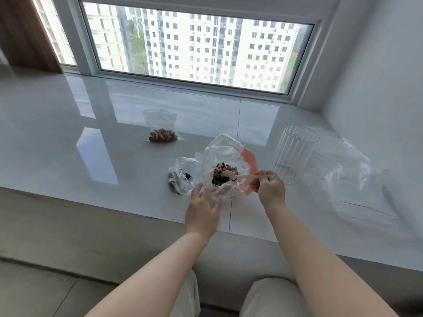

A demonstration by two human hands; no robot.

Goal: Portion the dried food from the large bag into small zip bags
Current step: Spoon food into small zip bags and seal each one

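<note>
A large clear bag (223, 149) with an orange patch stands open on the white sill (91, 156), with brown and dark dried food (225, 173) inside. My right hand (270, 187) pinches the handle of a white plastic spoon (238, 175) whose bowl lies in the food. My left hand (202, 208) touches the bag's near left side with fingers spread. A small zip bag (180, 178) with a little dark food stands just left of the large bag. Farther back lies a filled small zip bag (163, 133).
A ribbed clear glass cup (294, 154) stands right of the large bag. Empty clear plastic bags (352, 177) lie at the right near the wall. The sill's front edge runs just below my hands; the window is behind.
</note>
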